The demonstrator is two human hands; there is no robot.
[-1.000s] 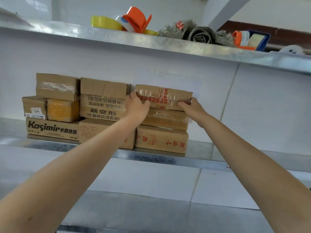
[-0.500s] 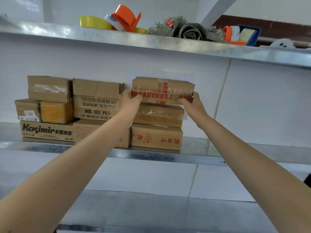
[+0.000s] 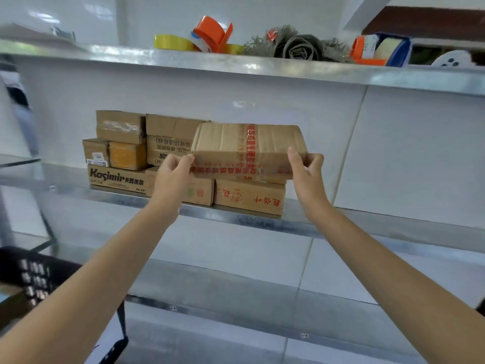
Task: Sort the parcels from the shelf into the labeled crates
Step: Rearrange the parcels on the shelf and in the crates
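Two bare arms reach up to a metal shelf (image 3: 341,224) on a white wall. The left hand (image 3: 173,174) and the right hand (image 3: 305,169) hold one flat brown parcel (image 3: 249,145) between them. The left hand pinches the parcel's lower left corner with its thumb and curled fingers. The right hand grips the right end, and its fingers are curled round the edge. The parcel has red tape with red print running across it. It is tipped so that its wide top side faces the camera. It is up in front of the pile of other parcels, just above a brown box with red letters (image 3: 249,197) that sits on the shelf.

To the left of that box, more brown boxes are stacked close together. One at the bottom says Kasimir (image 3: 116,178).

A higher shelf (image 3: 236,65) holds an orange tape roll (image 3: 212,31), a yellow tape roll (image 3: 172,42), a grey bundle (image 3: 301,47) and a blue tape holder (image 3: 393,48). A black crate (image 3: 31,274) with holes in its side shows at the lower left, blurred.
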